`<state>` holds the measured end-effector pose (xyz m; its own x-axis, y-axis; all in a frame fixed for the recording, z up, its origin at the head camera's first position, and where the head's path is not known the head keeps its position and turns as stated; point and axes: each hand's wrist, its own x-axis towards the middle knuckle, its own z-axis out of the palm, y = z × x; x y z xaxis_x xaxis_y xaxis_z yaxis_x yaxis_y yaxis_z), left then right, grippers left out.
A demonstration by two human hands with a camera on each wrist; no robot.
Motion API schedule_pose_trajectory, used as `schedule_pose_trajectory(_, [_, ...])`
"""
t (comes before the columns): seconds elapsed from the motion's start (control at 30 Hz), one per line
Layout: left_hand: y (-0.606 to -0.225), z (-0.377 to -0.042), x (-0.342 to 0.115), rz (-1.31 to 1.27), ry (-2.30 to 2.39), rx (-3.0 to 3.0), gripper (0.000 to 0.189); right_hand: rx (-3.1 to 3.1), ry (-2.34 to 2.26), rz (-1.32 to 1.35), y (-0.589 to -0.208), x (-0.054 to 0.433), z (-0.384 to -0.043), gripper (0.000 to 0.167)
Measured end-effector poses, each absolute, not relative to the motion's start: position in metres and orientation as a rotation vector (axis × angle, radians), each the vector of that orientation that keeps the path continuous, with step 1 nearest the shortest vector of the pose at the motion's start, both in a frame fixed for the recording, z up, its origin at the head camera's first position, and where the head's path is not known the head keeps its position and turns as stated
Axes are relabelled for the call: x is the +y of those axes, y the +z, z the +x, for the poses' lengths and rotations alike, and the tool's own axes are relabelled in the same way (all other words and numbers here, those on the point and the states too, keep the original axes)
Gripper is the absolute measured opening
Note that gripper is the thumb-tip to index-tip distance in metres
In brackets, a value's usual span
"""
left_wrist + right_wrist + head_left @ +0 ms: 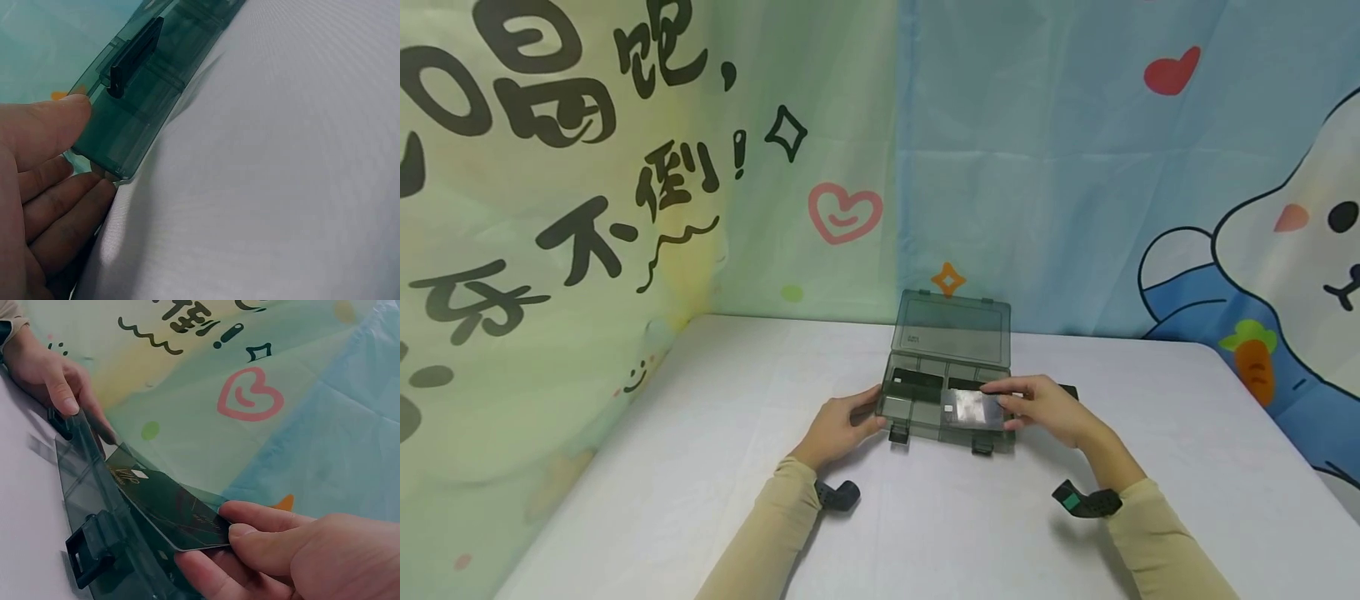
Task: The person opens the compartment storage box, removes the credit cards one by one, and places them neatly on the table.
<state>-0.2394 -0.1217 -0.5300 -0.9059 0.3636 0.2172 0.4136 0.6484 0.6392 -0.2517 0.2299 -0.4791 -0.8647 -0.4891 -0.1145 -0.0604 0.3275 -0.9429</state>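
Observation:
A translucent dark green divided plastic box stands on the table with its hinged lid raised. At its left end, my left hand holds the side between thumb and fingers. My right hand pinches a dark VIP card by its right end, thumb on top. This card overlaps the front right compartments and catches bright glare in the head view. More dark cards lie in the compartments behind. Two black latches hang open on the front wall.
A white cloth covers the table. Printed fabric curtains stand behind and to the left. A small black object shows past my right hand. Each wrist wears a black camera mount.

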Motion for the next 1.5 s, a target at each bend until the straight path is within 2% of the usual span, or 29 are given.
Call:
schedule_pose_trajectory(0.5, [-0.532, -0.24, -0.122, -0.672, -1.109, -2.777, 0.062, 2.269, -1.53, -0.37, -0.48, 0.241, -0.237, 0.045])
schedule_pose_trajectory(0.87, [-0.53, -0.239, -0.12, -0.675, -1.109, -2.777, 0.063, 2.398, -1.393, -0.468, -0.474, 0.261, -0.235, 0.047])
schedule_pose_trajectory(1.13, [-0.529, -0.238, -0.119, -0.655, -1.119, -2.78, 0.061, 2.589, -1.175, -0.441, -0.474, 0.263, -0.235, 0.059])
schedule_pose_trajectory(1.4, [-0.53, -0.238, -0.119, -0.658, -1.12, -2.78, 0.061, 2.597, -1.152, -0.582, -0.472, 0.263, -0.233, 0.068])
schedule_pose_trajectory(1.5, [-0.529, -0.238, -0.119, -0.656, -1.128, -2.779, 0.061, 2.604, -1.159, -0.595, -0.474, 0.262, -0.233, 0.066])
